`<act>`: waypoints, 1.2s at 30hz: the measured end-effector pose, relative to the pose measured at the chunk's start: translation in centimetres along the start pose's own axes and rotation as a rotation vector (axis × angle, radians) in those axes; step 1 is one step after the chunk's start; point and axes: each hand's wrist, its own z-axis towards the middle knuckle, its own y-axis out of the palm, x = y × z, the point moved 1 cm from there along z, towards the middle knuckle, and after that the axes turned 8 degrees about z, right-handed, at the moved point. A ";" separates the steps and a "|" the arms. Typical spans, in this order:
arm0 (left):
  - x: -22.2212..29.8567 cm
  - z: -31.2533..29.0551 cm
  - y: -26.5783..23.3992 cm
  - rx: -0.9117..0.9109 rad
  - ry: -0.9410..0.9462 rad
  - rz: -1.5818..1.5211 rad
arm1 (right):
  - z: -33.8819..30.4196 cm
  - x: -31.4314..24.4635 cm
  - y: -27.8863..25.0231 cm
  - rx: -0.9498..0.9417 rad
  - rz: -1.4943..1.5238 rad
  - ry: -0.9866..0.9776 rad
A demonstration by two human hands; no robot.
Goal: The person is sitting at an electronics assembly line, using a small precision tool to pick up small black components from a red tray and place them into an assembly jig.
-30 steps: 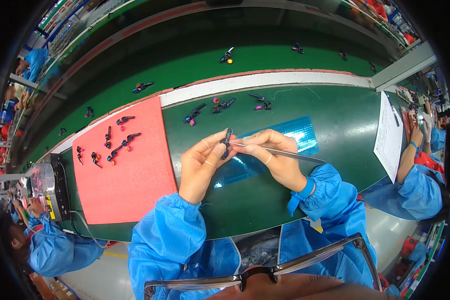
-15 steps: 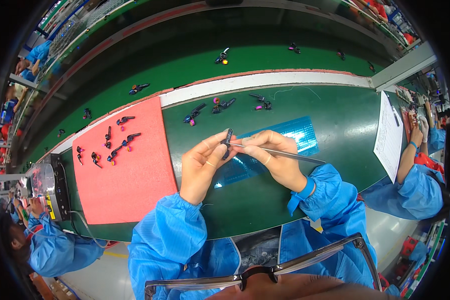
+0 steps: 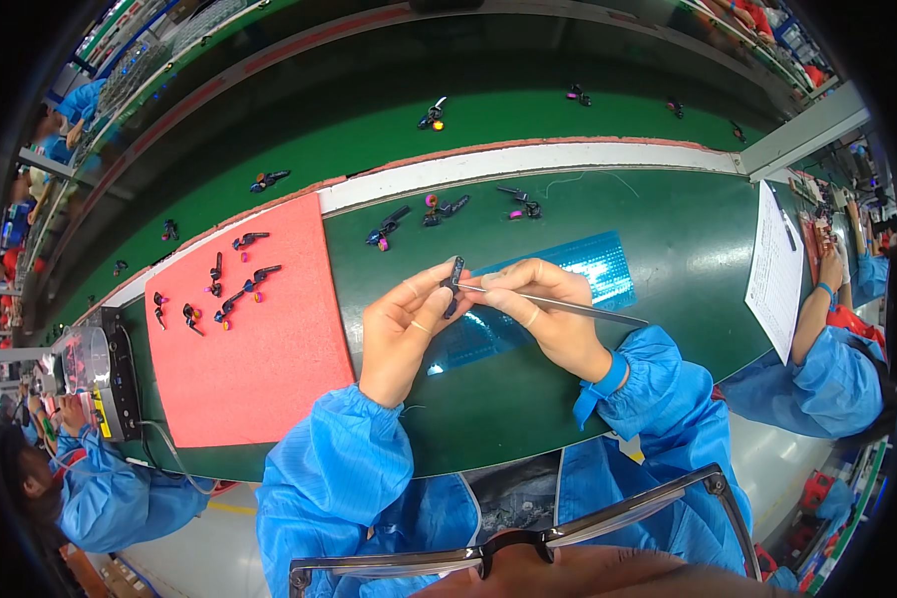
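My left hand [image 3: 401, 329] pinches a small dark elongated plastic part [image 3: 454, 274] upright between thumb and fingers. In my right hand [image 3: 553, 314] is a pair of slim metal tweezers [image 3: 608, 315], its tip touching the middle of the dark part. What the tip grips there is too small to make out. Beneath both hands lies a blue translucent textured sheet [image 3: 603, 269]. Beyond them on the green table sit several small dark assemblies [image 3: 447, 210] with pink bits.
On the left, a pink foam mat [image 3: 259, 369] carries several similar assemblies [image 3: 254, 279]. Past a white rail [image 3: 528, 159] runs a green conveyor belt [image 3: 349, 149] with more of them. A paper sheet with a pen [image 3: 775, 269] lies at right. Co-workers [image 3: 817, 384] sit on both sides; a black device [image 3: 120, 384] stands left.
The assemblies on the conveyor belt have shifted slightly to the left. Both my hands keep the same place and grip.
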 end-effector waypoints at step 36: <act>-1.2 0.8 -0.9 0.173 0.027 0.055 | 0.4 0.6 -0.7 0.018 -0.280 0.321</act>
